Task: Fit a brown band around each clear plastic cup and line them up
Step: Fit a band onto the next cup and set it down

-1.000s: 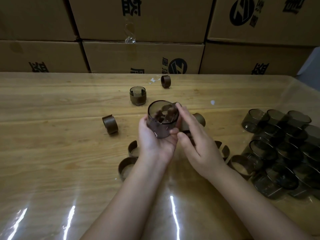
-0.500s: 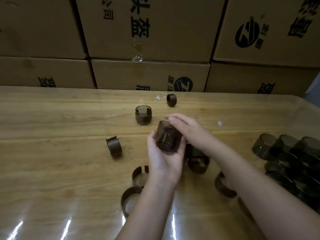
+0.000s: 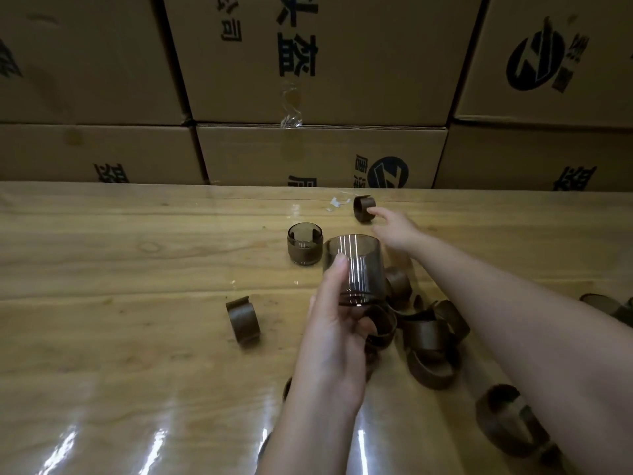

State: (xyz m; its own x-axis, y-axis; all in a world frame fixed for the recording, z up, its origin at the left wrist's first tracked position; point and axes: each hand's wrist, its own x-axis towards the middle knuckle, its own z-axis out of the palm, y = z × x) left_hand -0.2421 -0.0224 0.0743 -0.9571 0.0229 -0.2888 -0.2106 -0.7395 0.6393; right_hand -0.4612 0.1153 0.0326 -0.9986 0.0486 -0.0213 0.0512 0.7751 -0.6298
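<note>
The single view comes from a wide-angle camera worn on the person's head, facing forward and tilted down over the glossy pale wooden table (image 3: 102, 337). It sits close to the work: both bare forearms enter from 5 to 6 o'clock, the left hand (image 3: 337, 341) grips a smoky clear plastic cup (image 3: 359, 262) at frame centre, and the right hand (image 3: 394, 231) lies open just past it toward 1 o'clock. Stacked brown cardboard boxes (image 3: 308, 156) with black print fill the upper third, from 10 round to 2 o'clock.

Bare table (image 3: 102, 269) from seven to nine o'clock of held cup (image 3: 352, 265), save lone band (image 3: 244, 320) at eight; heaped bands (image 3: 428, 337) blocking four.
</note>
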